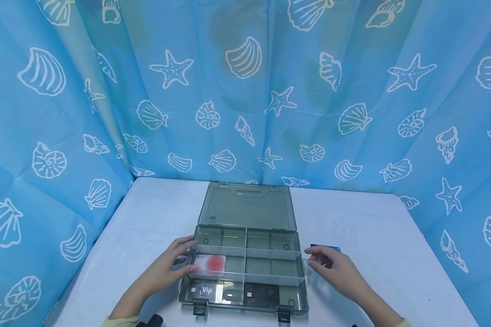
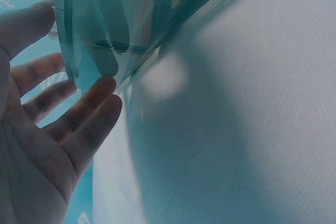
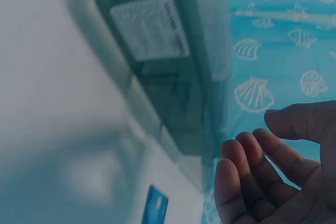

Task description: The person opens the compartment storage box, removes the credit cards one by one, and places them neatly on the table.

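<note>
A translucent grey-green compartment box (image 1: 272,263) lies with its lid (image 1: 247,209) folded back. My left hand (image 1: 167,268) rests on its left side, thumb over the rim and fingers spread along the outer wall. A white card with a red circle (image 1: 210,264) sits in the middle-left compartment. The front row holds a dark "Vip" card (image 1: 202,290) at left and a black VIP card (image 1: 262,295) at right. Just off the box's right wall, my right hand (image 1: 337,270) is loosely curled around nothing. A blue card (image 3: 155,206) lies on the table, partly hidden behind that hand in the head view.
The white-covered table (image 1: 159,204) is ringed by a blue curtain (image 1: 245,100) with shell prints. Two dark latches (image 1: 199,309) hang at the box's front edge. A pale label (image 3: 152,27) shows on the box in the right wrist view.
</note>
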Action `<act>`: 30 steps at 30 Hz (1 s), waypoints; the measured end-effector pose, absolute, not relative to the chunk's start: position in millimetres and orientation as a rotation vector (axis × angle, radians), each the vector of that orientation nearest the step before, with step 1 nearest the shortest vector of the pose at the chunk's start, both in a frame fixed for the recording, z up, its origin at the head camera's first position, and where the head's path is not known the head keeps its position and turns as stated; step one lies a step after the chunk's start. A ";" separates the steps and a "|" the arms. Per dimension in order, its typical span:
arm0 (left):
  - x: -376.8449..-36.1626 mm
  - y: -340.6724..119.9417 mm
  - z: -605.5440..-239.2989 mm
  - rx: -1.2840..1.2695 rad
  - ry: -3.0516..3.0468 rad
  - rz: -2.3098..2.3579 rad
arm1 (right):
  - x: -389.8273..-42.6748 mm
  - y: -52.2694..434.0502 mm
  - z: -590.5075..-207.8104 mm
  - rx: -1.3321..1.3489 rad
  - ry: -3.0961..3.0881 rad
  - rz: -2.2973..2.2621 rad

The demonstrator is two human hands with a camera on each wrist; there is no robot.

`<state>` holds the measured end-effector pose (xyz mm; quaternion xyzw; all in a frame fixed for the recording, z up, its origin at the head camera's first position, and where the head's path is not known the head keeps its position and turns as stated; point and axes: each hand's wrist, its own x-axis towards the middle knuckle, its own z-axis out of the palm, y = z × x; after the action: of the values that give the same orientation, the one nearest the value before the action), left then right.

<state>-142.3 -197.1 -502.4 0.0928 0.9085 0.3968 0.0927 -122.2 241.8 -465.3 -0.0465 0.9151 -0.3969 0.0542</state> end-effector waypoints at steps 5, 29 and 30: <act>-141.6 -197.6 -501.6 0.288 2.698 1.178 | -116.3 233.0 -458.3 -0.174 2.710 -1.230; -141.0 -196.3 -501.3 0.260 2.711 1.151 | -97.0 217.1 -454.5 -0.402 2.335 -1.279; -141.1 -196.3 -501.2 0.259 2.711 1.149 | -97.3 216.8 -454.9 -0.404 2.323 -1.272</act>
<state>-141.1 -196.3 -501.2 0.0873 0.9132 0.3871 0.0925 -97.3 216.8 -454.9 -0.1466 0.8441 -0.4621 0.2291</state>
